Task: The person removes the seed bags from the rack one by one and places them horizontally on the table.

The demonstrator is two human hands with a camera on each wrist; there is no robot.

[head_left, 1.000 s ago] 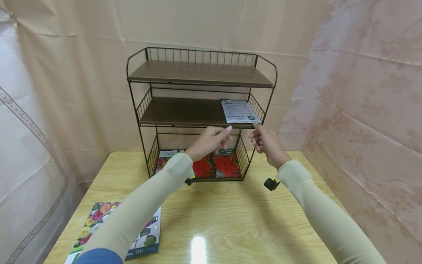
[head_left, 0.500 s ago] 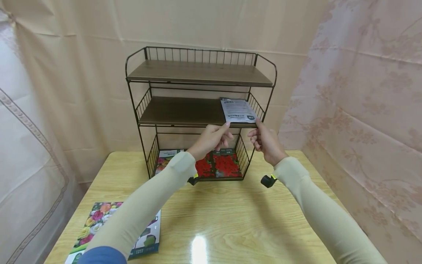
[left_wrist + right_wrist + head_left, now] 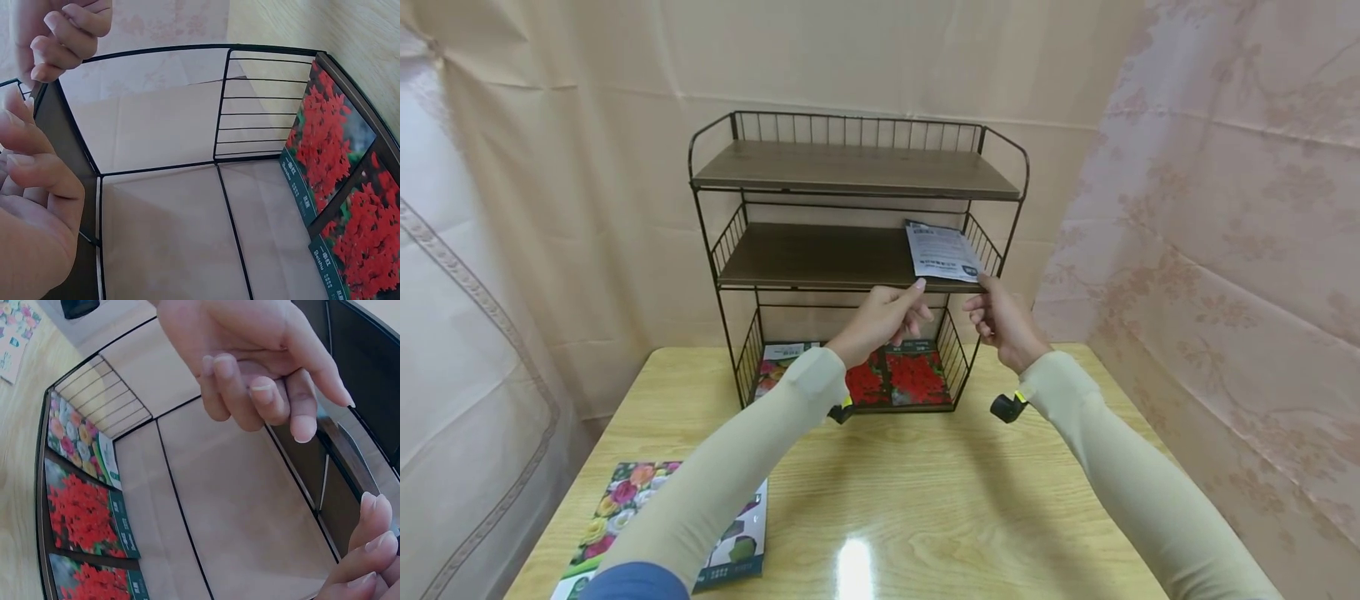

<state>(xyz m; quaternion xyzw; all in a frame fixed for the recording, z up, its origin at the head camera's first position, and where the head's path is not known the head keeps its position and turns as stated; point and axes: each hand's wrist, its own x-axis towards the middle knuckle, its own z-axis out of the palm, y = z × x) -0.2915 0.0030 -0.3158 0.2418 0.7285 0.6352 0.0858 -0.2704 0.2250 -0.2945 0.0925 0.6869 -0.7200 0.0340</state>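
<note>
White packet [image 3: 942, 252] bearing printed lines, lying on the right end of the middle shelf [image 3: 816, 254] of a dark wire rack [image 3: 1018, 218], running its near edge close along the shelf's near edge and showing a dark strip at its far left corner. At the near right corner, touching the packet with the thumb of the right hand [image 3: 1006, 323]; curling the other fingers [image 3: 369, 565] loosely on the near side of the shelf, but not being able to tell whether pinching the corner or merely pressing there. Near the left near corner, pointing with the thumb of the left hand [image 3: 883, 323]; spreading that thumb wide from loosely bent fingers and holding nothing, with contact on the packet staying unclear. On the bottom shelf [image 3: 898, 408], lying side by side, two red-flower packets [image 3: 917, 375] at right and a mixed-flower packet [image 3: 771, 371] at left, partly hiding behind the left arm. Standing the rack on the far part of the wooden surface [image 3: 910, 492]. Near left, lying partly covered by the left sleeve [image 3: 730, 454], rose-printed packaging [image 3: 606, 525] and leaf-printed packaging [image 3: 741, 542]. Beyond the rack, hanging in folds, a beige curtain [image 3: 880, 50].
</note>
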